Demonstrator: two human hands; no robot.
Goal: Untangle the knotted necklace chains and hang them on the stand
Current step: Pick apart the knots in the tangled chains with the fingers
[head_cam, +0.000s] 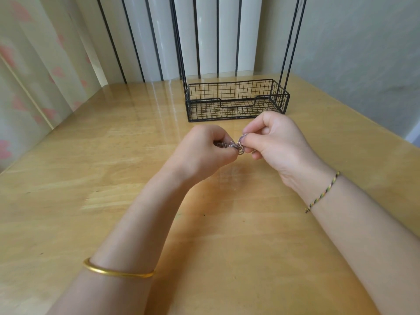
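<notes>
Over the middle of the wooden desk (91, 178), left hand (200, 151) and right hand (277, 144) both pinch the knotted thin silvery necklace chains (236, 145). A black wire-basket stand (236, 98) sits by the far edge.

The necklace chains (236, 145) are thin, silvery-pink links bunched into one small tangled clump. The clump is held up off the table (113, 160), above its middle, pinched between the fingertips of the left hand (200, 151) and the right hand (279, 142). A small ring dangles from its underside, and how many chains it holds cannot be told.

The stand (238, 107) is black wire and sits upright near the table's far edge, right of centre. Its base is a shallow rectangular mesh basket whose front wall dips in the middle. Thin upright rods rise from both ends of the base, past the top of the view.
</notes>
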